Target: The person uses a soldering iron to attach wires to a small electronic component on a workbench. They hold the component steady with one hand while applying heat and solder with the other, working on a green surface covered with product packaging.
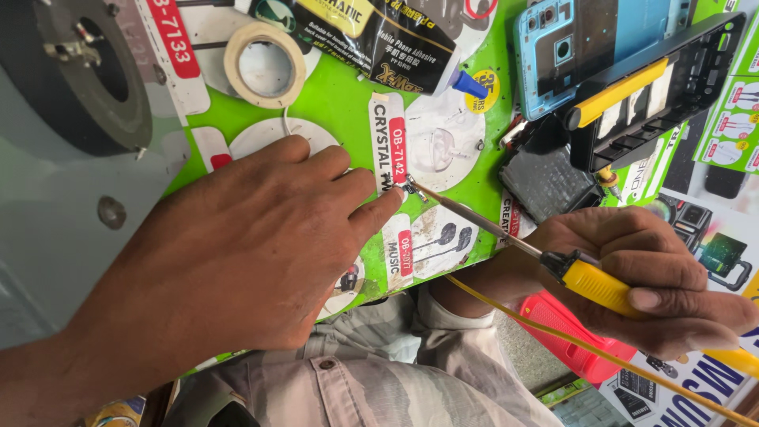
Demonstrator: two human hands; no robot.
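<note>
L hand (pixel 237 253) lies flat on the green sticker-covered board (pixel 340 103), fingers loosely spread, forefinger tip pressing down a tiny metal part (pixel 410 187) right at its nail. R hand (pixel 644 277) is closed round the yellow handle of a soldering iron (pixel 553 257), thumb on top; its thin shaft runs up-left so the tip meets the part just beyond the L forefinger. A yellow cord trails from the handle, down past the R wrist.

Beyond the L knuckles: a tape roll (pixel 265 63) and a black adhesive tube (pixel 379 39) w/ blue cap. Above the R hand: a blue phone back (pixel 553 47), a black phone frame (pixel 672 79) w/ a yellow strip, a dark module (pixel 545 182) beside it.

To do this well, I'd judge: keep the forefinger pad clear of the hot tip, pin the part by its far edge only, brace the R wrist, touch briefly & don't let the cord drag the handle
</note>
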